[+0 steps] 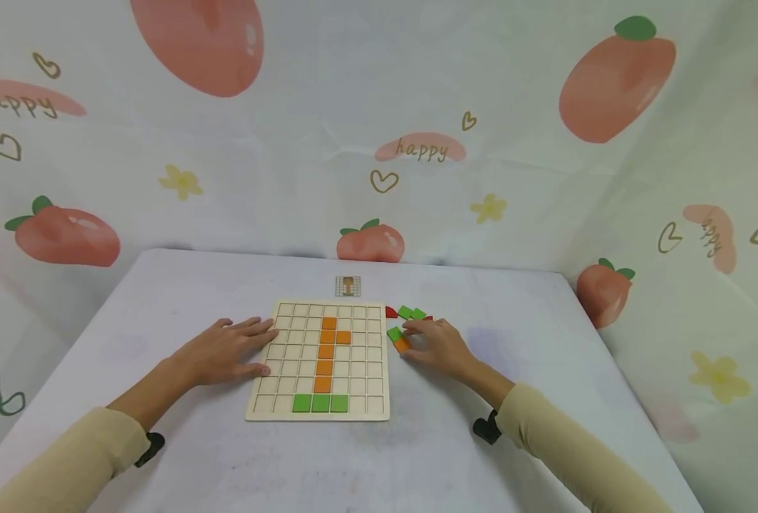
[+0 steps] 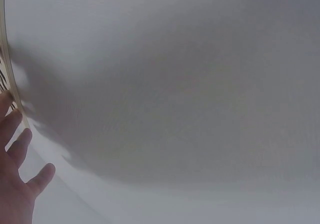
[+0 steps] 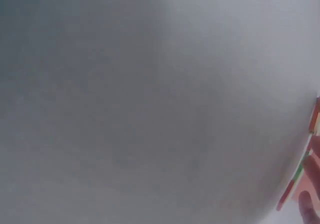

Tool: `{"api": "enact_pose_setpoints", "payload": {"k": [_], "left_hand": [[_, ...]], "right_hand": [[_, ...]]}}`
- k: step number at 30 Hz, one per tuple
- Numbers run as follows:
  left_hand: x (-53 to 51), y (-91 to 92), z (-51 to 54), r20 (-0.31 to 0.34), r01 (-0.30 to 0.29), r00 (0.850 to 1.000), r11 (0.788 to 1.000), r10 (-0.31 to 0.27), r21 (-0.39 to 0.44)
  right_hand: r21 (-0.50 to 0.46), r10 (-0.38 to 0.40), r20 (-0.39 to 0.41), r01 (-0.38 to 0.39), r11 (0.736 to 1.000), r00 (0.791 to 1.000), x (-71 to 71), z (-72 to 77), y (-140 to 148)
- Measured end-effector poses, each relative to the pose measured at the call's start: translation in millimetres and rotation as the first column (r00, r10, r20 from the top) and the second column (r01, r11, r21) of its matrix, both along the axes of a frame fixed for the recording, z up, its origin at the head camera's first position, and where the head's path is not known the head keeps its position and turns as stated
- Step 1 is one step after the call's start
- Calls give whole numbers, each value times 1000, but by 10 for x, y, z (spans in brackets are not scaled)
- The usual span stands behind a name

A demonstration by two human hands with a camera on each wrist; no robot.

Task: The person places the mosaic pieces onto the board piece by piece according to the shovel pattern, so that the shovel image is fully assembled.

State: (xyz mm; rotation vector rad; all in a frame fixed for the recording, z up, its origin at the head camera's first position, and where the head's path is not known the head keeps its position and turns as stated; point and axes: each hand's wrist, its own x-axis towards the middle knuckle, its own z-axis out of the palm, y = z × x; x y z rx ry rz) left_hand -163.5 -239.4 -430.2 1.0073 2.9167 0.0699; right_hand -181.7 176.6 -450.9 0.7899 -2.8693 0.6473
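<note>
A square wooden grid board [image 1: 360, 370] lies flat on the white table. Orange square tiles [image 1: 325, 350] form a column in its cells, with one more orange tile [image 1: 343, 338] to the right. Three green tiles [image 1: 320, 403] sit in the row nearest me. My left hand [image 1: 228, 351] rests at the board's left edge, fingers spread; its fingertips [image 2: 11, 118] reach that edge in the left wrist view. Right of the board, my right hand [image 1: 442, 348] hovers over loose tiles, thumb and forefinger apart beside an orange tile [image 1: 402, 345] and a green tile [image 1: 395, 333]. Whether they touch is unclear.
Behind my right hand lie loose green tiles [image 1: 411, 313] and a red piece [image 1: 391, 312]; another red piece is partly hidden by the fingers. A small picture card [image 1: 348, 286] with a grid lies beyond the board. A printed cloth [image 1: 302, 192] hangs behind the table.
</note>
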Motion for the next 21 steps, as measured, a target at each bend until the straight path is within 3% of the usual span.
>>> {"api": "enact_pose_setpoints", "payload": {"k": [4,11,21], "left_hand": [[7,1,1,-3,1,1000,1000,-1,6],[10,4,-1,-13,9,1000,1000,-9,8],[13,15,13,5,-7,1000,1000,7,-1]], "right_hand": [[-24,-12,-33,12,1000,999,16,-40,33],[-52,-50,5,50,997,999,36,-44,9],[-39,-39,-35,37,999,999,19,-55,-18]]}}
